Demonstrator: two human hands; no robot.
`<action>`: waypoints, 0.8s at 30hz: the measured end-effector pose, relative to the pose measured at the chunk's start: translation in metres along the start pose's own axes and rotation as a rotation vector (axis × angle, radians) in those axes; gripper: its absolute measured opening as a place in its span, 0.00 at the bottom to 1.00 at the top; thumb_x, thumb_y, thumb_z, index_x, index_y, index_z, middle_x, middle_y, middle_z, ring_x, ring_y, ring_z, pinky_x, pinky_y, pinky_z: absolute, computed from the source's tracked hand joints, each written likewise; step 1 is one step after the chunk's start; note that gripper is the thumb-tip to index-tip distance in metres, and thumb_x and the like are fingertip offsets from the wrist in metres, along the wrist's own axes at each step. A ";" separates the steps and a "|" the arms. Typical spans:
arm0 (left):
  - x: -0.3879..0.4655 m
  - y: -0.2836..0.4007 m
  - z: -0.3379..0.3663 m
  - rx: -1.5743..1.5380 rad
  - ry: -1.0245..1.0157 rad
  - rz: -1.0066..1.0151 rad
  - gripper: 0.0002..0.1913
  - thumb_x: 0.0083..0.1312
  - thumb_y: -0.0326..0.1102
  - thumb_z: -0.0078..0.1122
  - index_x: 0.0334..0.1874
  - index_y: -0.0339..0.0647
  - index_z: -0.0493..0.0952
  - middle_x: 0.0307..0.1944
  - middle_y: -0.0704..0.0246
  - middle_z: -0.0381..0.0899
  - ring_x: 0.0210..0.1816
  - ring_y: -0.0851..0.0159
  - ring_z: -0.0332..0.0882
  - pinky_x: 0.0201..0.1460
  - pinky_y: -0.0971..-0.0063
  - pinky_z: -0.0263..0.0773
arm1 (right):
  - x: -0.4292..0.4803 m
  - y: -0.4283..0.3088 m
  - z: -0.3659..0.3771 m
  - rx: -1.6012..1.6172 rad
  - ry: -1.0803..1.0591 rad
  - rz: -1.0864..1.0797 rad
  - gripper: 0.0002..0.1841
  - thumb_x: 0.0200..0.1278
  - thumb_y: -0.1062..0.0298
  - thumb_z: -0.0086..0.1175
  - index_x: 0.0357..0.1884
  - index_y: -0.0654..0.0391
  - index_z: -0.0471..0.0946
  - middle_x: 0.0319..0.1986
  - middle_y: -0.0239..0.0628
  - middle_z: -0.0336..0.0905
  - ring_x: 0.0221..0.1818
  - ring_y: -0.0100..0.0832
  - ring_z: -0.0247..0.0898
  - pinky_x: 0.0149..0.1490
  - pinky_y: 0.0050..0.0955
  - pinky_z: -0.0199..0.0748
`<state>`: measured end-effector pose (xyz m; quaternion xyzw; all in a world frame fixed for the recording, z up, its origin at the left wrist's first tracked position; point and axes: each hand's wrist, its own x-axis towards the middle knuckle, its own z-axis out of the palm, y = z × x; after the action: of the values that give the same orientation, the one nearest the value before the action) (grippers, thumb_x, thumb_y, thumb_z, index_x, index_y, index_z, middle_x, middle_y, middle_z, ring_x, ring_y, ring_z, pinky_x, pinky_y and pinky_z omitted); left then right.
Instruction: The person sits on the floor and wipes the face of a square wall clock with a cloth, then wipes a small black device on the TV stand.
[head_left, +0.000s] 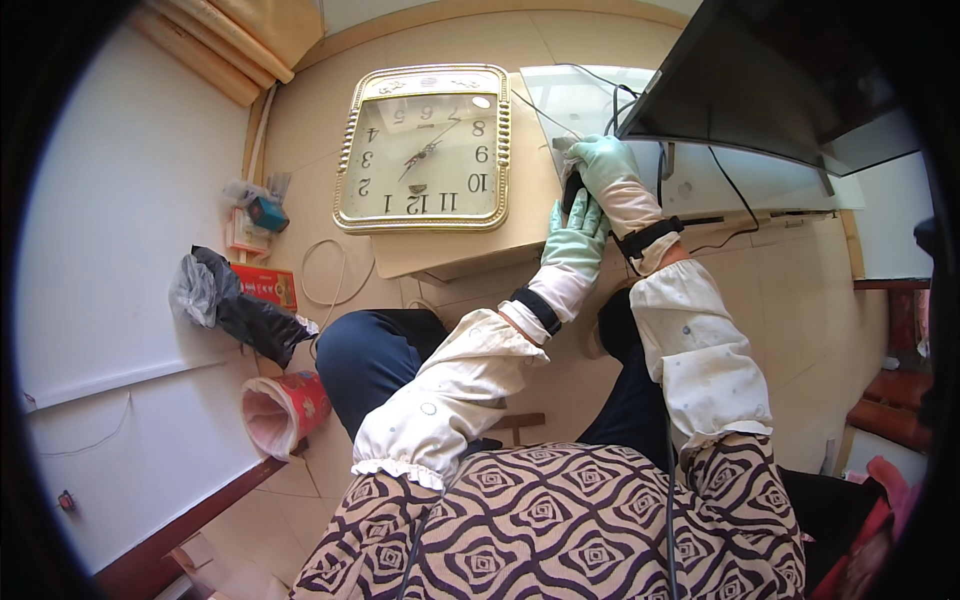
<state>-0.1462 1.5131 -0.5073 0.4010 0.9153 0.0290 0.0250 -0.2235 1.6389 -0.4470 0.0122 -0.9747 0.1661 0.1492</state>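
Note:
A pale cloth (564, 142) is bunched under the fingers of my right hand (609, 161), which wears a light green rubber glove. Just below the cloth is a small black object (574, 187), mostly covered by my hands; its kind is unclear. My left hand (576, 232), gloved the same way, lays its extended fingers against the near end of that object. Whether it grips the object is hidden. Both hands are at the left edge of a glass-topped stand (679, 184). Left of them, a gold-framed wall clock (424, 150) lies face up on a beige tabletop (465, 251), upside down to me.
A large black flat screen (757, 90) leans over the stand, with black cables (731, 187) around it. On the left floor are a red wastebasket (296, 409), a black plastic bag (259, 319), a red box (266, 285) and a loose pale cord (337, 281).

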 end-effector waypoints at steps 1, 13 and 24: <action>0.001 0.000 0.003 -0.021 -0.038 0.003 0.32 0.76 0.48 0.43 0.81 0.51 0.56 0.85 0.63 0.46 0.85 0.55 0.40 0.83 0.39 0.31 | 0.001 0.000 0.002 0.005 0.008 -0.060 0.08 0.53 0.76 0.63 0.34 0.53 0.89 0.33 0.41 0.87 0.36 0.42 0.85 0.43 0.32 0.82; 0.001 0.001 -0.004 -0.080 -0.144 -0.012 0.34 0.76 0.49 0.45 0.83 0.50 0.53 0.85 0.61 0.45 0.85 0.53 0.38 0.84 0.42 0.33 | 0.007 -0.002 0.018 0.376 -0.087 0.176 0.06 0.64 0.68 0.59 0.34 0.53 0.87 0.34 0.40 0.86 0.34 0.40 0.82 0.43 0.32 0.82; -0.001 0.002 -0.019 -0.112 -0.091 -0.064 0.34 0.73 0.43 0.47 0.82 0.49 0.55 0.85 0.65 0.46 0.86 0.58 0.38 0.79 0.30 0.35 | -0.010 0.012 -0.002 0.374 -0.170 0.296 0.09 0.59 0.74 0.62 0.39 0.52 0.88 0.38 0.41 0.87 0.41 0.44 0.84 0.46 0.35 0.81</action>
<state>-0.1451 1.5131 -0.4882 0.3703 0.9225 0.0609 0.0900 -0.2138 1.6505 -0.4521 -0.0893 -0.9272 0.3620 0.0357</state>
